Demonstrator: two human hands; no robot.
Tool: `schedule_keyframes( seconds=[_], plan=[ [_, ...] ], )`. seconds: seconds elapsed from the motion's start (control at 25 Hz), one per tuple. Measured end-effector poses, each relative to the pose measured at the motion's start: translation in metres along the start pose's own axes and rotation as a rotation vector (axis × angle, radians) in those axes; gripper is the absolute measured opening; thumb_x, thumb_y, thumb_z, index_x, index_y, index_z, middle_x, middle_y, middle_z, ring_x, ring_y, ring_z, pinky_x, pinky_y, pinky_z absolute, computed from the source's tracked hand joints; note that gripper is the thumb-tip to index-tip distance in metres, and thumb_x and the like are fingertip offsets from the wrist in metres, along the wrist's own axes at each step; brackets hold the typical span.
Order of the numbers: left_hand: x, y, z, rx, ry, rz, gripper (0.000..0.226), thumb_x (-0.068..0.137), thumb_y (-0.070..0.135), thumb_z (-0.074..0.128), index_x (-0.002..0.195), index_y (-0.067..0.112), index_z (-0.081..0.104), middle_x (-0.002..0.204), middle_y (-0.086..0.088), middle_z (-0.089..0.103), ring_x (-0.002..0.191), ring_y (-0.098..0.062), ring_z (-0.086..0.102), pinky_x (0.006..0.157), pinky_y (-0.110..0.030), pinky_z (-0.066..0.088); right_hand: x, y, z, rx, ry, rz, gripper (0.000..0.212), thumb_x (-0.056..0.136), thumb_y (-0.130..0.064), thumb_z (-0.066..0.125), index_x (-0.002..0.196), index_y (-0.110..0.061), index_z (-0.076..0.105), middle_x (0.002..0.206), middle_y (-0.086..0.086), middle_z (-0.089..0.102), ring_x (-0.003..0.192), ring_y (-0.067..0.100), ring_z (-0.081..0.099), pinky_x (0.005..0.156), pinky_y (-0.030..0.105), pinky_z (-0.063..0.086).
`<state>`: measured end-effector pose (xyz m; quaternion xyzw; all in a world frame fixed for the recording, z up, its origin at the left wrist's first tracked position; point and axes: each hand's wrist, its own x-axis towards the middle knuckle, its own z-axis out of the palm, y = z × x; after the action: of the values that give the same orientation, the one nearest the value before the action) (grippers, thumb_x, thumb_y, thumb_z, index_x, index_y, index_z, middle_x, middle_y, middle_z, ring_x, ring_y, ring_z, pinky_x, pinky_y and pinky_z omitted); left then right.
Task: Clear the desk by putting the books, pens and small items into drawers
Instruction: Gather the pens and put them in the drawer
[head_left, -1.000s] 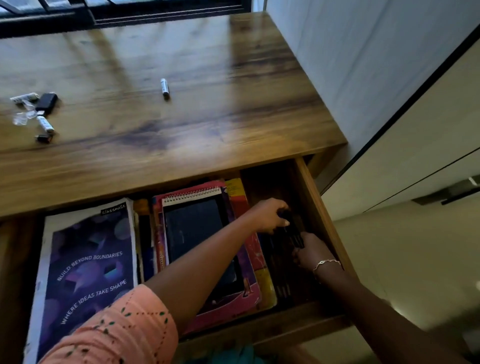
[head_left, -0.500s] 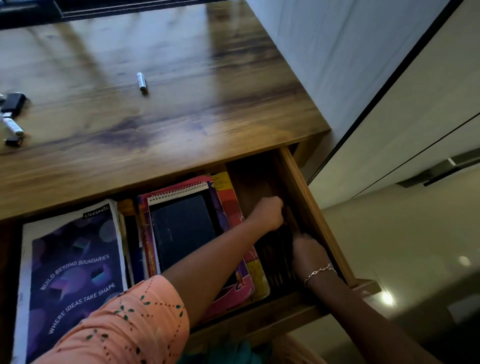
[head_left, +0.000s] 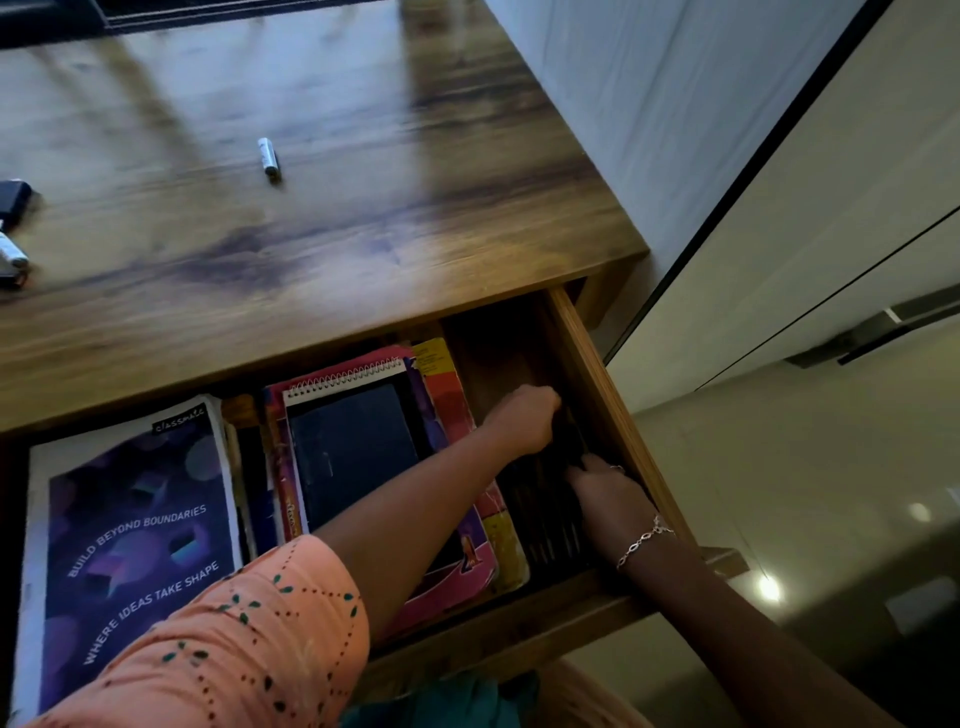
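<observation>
The wooden desk (head_left: 363, 218) carries a small white marker (head_left: 269, 158), lying alone mid-top. A black item (head_left: 13, 200) and a white tube (head_left: 10, 253) sit at its left edge.

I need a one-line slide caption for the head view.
Left hand and right hand handle dark pens in the open drawer beside books; a marker lies on the desk.

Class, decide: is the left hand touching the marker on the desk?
Apart. The head view shows the marker alone on the desk, the left hand down in the drawer.
</observation>
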<state>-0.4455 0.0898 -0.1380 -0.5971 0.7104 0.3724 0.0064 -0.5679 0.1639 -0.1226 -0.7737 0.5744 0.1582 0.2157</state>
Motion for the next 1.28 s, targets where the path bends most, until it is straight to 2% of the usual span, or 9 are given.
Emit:
schedule_keyframes(
  seconds=[0.12, 0.24, 0.4, 0.48, 0.68, 0.84, 0.92, 1.08, 1.28],
  plan=[
    [-0.005, -0.003, -0.003, 0.054, 0.009, 0.011, 0.024, 0.087, 0.001, 0.053, 0.108, 0.009, 0.062, 0.098, -0.010, 0.062, 0.082, -0.020, 0.062, 0.066, -0.028, 0.051, 0.004, 0.000, -0.003, -0.020, 0.019, -0.038, 0.038, 0.087, -0.002, 0.047, 0.124, -0.008, 0.051, 0.130, 0.011, 0.045, 0.113, 0.032, 0.052, 0.090, 0.035, 0.047],
    [-0.014, -0.007, -0.012, 0.116, 0.153, 0.072, 0.032, 0.090, 0.010, 0.052, 0.121, 0.015, 0.058, 0.113, -0.006, 0.057, 0.102, -0.021, 0.052, 0.078, -0.030, 0.043, 0.011, -0.002, -0.009, -0.059, 0.026, -0.078, 0.034, 0.089, -0.003, 0.043, 0.122, -0.008, 0.052, 0.128, 0.011, 0.046, 0.112, 0.031, 0.052, 0.087, 0.035, 0.048],
    [-0.035, -0.019, -0.036, 0.124, 0.402, 0.172, 0.023, 0.093, 0.018, 0.048, 0.108, 0.017, 0.065, 0.106, -0.003, 0.062, 0.097, -0.018, 0.047, 0.073, -0.028, 0.040, 0.022, -0.009, -0.022, -0.061, 0.141, -0.222, 0.042, 0.087, -0.007, 0.047, 0.129, -0.017, 0.048, 0.126, 0.006, 0.048, 0.109, 0.028, 0.052, 0.080, 0.032, 0.049],
    [-0.050, -0.025, -0.045, 0.124, 0.505, 0.167, 0.024, 0.094, 0.019, 0.047, 0.107, 0.015, 0.066, 0.103, -0.003, 0.064, 0.094, -0.019, 0.048, 0.071, -0.029, 0.041, 0.026, -0.018, -0.027, -0.070, 0.189, -0.333, 0.045, 0.085, -0.006, 0.051, 0.128, -0.019, 0.050, 0.123, 0.006, 0.050, 0.106, 0.026, 0.052, 0.075, 0.030, 0.049],
    [-0.097, -0.052, -0.051, 0.113, 0.727, 0.086, 0.022, 0.093, 0.020, 0.050, 0.099, 0.010, 0.068, 0.097, -0.004, 0.068, 0.091, -0.021, 0.051, 0.069, -0.033, 0.045, 0.027, -0.050, -0.035, -0.048, 0.310, -0.576, 0.028, 0.075, 0.000, 0.062, 0.103, -0.001, 0.065, 0.102, 0.018, 0.064, 0.089, 0.037, 0.061, 0.065, 0.034, 0.051],
    [-0.139, -0.078, -0.041, 0.082, 0.801, -0.017, 0.020, 0.092, 0.019, 0.052, 0.097, 0.008, 0.068, 0.098, -0.006, 0.068, 0.096, -0.024, 0.052, 0.072, -0.036, 0.047, 0.015, -0.087, -0.015, -0.059, 0.338, -0.585, 0.035, 0.076, 0.005, 0.060, 0.111, 0.001, 0.062, 0.111, 0.019, 0.061, 0.097, 0.036, 0.060, 0.074, 0.035, 0.051],
    [-0.159, -0.086, -0.031, 0.046, 0.834, -0.051, 0.019, 0.091, 0.016, 0.052, 0.098, 0.007, 0.068, 0.099, -0.009, 0.068, 0.099, -0.026, 0.053, 0.075, -0.037, 0.047, 0.009, -0.103, -0.006, -0.068, 0.358, -0.555, 0.041, 0.082, 0.001, 0.056, 0.123, -0.002, 0.054, 0.125, 0.016, 0.054, 0.111, 0.033, 0.054, 0.085, 0.036, 0.049],
    [-0.209, -0.096, 0.002, -0.012, 0.902, -0.127, 0.020, 0.092, 0.016, 0.051, 0.097, 0.005, 0.068, 0.092, -0.010, 0.066, 0.097, -0.028, 0.051, 0.077, -0.041, 0.047, -0.016, -0.129, 0.013, -0.059, 0.380, -0.488, 0.042, 0.092, -0.010, 0.048, 0.133, -0.006, 0.044, 0.141, 0.016, 0.040, 0.132, 0.030, 0.036, 0.107, 0.035, 0.034],
    [-0.250, -0.092, 0.036, -0.039, 0.990, -0.235, 0.020, 0.093, 0.015, 0.049, 0.096, 0.005, 0.066, 0.092, -0.010, 0.065, 0.097, -0.026, 0.051, 0.076, -0.038, 0.046, -0.057, -0.152, 0.043, 0.012, 0.415, -0.548, 0.040, 0.093, -0.010, 0.047, 0.132, -0.001, 0.046, 0.140, 0.020, 0.043, 0.136, 0.032, 0.034, 0.116, 0.038, 0.017]
  ],
)
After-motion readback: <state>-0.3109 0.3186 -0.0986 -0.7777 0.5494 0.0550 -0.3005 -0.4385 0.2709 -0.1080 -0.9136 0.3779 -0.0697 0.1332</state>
